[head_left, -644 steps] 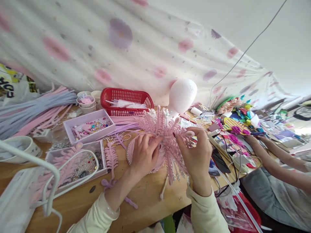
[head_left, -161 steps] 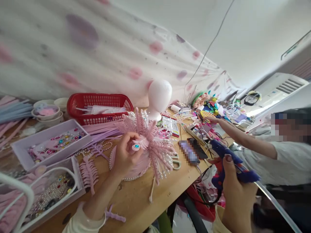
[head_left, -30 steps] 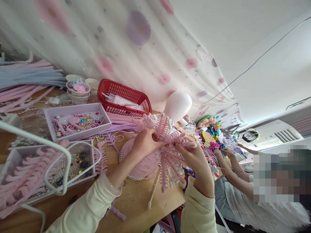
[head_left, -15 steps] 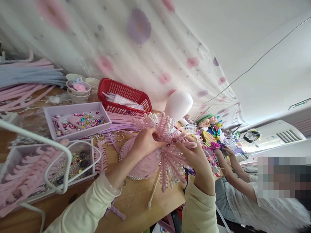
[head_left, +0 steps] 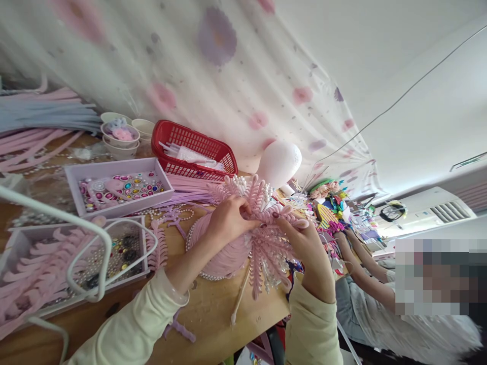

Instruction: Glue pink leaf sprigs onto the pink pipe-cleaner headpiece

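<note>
A pink headdress of fuzzy chenille stems (head_left: 224,253), edged with white pearl beads, rests on the wooden table in front of me. Feathery pink sprays (head_left: 262,263) and pearl clusters fan out from its right end. My left hand (head_left: 230,220) is closed at the base of the sprays, thumb and fingers pinching there. From the right, my right hand (head_left: 306,246) pinches one looped pink spray (head_left: 292,218), with a small dark red gem (head_left: 275,215) beside the thumb. The fingertips of both hands are partly hidden among the stems.
A lilac box of gems (head_left: 122,208), a second box with pink sprays and beads (head_left: 142,243), and a red basket (head_left: 194,147) stand left. A white lamp arm (head_left: 106,253) crosses the lower left. Behind the headdress is a white foam head (head_left: 279,162). A co-worker (head_left: 380,294) sits right.
The view has shifted slightly. My right thumb and the red gem beside it have moved a little up and right. Both hands keep their pinch on the headdress. The co-worker has moved slightly left.
</note>
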Motion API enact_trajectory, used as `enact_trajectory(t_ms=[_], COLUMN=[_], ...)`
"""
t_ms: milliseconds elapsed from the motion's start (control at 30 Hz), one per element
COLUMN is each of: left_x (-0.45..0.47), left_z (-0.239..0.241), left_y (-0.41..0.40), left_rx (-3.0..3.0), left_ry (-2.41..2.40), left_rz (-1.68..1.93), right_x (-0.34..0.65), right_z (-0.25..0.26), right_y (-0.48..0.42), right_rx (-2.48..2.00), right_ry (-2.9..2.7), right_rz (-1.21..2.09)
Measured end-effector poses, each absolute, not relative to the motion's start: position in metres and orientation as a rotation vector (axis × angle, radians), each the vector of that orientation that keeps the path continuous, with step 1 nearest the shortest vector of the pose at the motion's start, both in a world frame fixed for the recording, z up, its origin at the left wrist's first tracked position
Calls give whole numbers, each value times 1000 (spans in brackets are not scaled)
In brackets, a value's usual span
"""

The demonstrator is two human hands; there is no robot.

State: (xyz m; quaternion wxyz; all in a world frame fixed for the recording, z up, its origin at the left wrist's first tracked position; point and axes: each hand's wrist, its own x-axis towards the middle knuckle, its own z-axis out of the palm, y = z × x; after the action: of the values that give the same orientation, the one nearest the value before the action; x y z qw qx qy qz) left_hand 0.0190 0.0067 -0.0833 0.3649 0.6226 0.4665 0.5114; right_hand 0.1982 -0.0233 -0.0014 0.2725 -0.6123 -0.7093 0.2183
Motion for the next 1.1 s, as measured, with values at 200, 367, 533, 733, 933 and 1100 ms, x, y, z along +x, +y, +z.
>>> enact_trajectory(t_ms=[200, 367, 533, 733, 933, 1100], left_x=[13, 15, 2, -11, -1, 4], left_z=[-84, -83, -86, -90, -86, -89], left_y=[10, 9, 16, 23, 16, 15], left_rx=[1664, 1681, 1749, 1734, 1735, 1727], left_ry=[1154, 1200, 1141, 1102, 1173, 1235], left_rz=[1290, 1279, 1221, 1205, 1208, 1213], right_x=[194, 194, 194, 192, 189, 189], right_z=[1, 1, 1, 3, 5, 4], right_y=[-25, -27, -27, -27, -27, -28], right_rx=[-1644, -1667, -1685, -1685, -1698, -1748], right_ry=[-1878, -1858, -1828, -1853, -1851, -1821], right_rz=[589, 569, 594, 589, 578, 581])
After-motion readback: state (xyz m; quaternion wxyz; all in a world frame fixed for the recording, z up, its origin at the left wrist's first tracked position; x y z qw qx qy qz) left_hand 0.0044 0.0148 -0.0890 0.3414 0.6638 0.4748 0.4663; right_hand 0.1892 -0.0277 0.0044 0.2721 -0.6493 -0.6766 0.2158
